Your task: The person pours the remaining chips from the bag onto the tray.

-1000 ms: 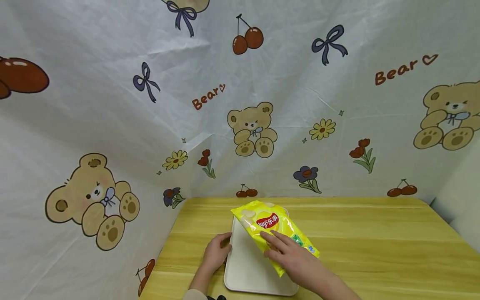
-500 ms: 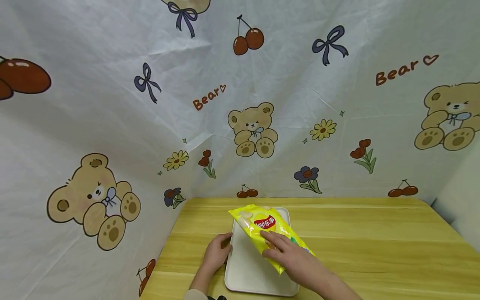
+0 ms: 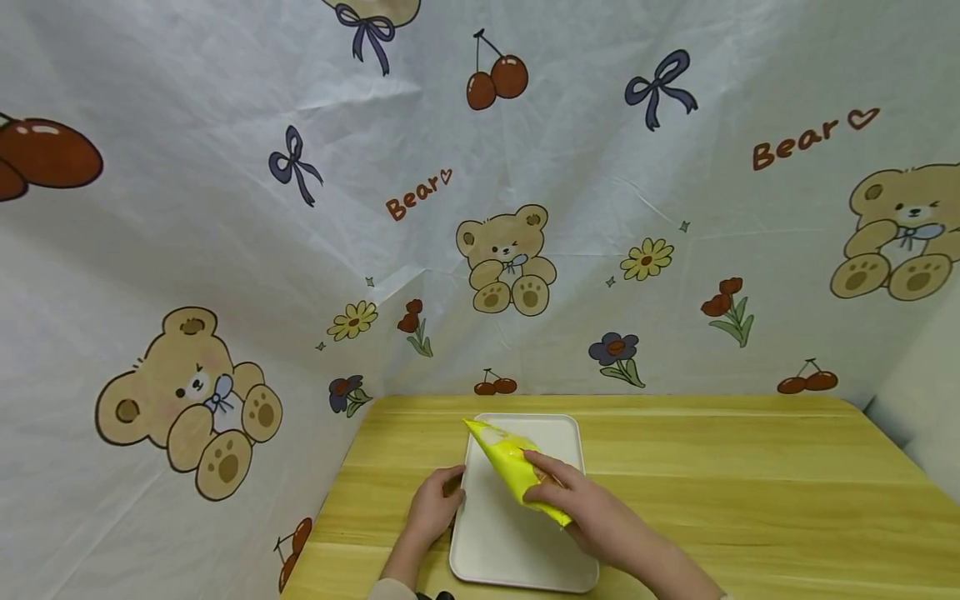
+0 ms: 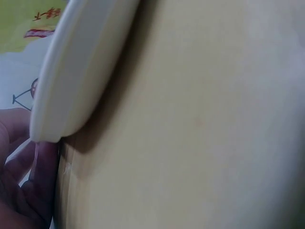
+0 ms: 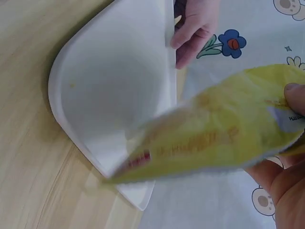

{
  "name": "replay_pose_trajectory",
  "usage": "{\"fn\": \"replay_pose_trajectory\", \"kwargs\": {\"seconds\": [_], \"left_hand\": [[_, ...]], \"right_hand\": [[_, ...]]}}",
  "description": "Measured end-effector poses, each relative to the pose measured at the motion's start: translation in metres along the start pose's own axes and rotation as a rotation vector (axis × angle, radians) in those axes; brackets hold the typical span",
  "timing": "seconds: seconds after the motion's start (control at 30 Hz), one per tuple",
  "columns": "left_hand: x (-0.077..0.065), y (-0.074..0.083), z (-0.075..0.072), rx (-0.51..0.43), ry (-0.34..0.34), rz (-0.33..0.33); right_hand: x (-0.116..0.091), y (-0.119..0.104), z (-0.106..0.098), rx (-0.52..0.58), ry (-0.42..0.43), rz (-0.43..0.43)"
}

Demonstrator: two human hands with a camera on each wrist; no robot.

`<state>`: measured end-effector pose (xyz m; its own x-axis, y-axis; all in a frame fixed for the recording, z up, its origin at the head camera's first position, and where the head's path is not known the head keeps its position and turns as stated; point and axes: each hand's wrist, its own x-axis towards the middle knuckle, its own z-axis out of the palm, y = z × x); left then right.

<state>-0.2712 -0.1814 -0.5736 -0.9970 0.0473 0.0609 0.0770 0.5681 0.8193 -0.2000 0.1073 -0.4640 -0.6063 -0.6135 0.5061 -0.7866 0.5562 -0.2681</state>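
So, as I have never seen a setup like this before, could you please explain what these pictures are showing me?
There is no machine here: a person works with two bare hands. The widest picture comes from a camera on the head, looking forward and down. The other two come from cameras on the left and right wrists.

On the pale yellow wood-grain table lies an off-white rectangular tray with rounded corners. The left hand touches one of its long sides. The grip of the right hand holds a glossy, bright yellow printed bag over the tray; the bag looks blurred in the right-wrist picture. Behind everything hangs a white sheet printed with brown bears, cherries, bows and flowers.
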Motion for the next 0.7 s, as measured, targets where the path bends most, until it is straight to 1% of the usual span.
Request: {"fn": "replay_pose_trajectory", "kwargs": {"seconds": [0.07, 0.17, 0.33, 0.43, 0.5, 0.7], "left_hand": [[0.000, 0.000, 0.001, -0.015, 0.000, -0.009], [0.000, 0.001, 0.002, -0.017, 0.001, -0.021], [-0.001, 0.001, 0.001, -0.020, -0.001, -0.018], [-0.002, 0.000, 0.001, -0.022, -0.003, -0.012], [-0.002, 0.000, 0.001, -0.023, 0.000, -0.006], [0.000, -0.003, 0.003, 0.011, 0.018, 0.001]], "right_hand": [[0.000, 0.001, -0.002, 0.052, 0.009, 0.017], [0.001, 0.002, -0.005, 0.114, 0.001, 0.068], [0.004, 0.004, -0.009, 0.200, -0.009, 0.167], [0.004, 0.006, -0.010, 0.234, -0.001, 0.205], [0.005, 0.007, -0.011, 0.240, 0.015, 0.203], [0.005, 0.011, -0.012, 0.214, 0.082, 0.133]]}}
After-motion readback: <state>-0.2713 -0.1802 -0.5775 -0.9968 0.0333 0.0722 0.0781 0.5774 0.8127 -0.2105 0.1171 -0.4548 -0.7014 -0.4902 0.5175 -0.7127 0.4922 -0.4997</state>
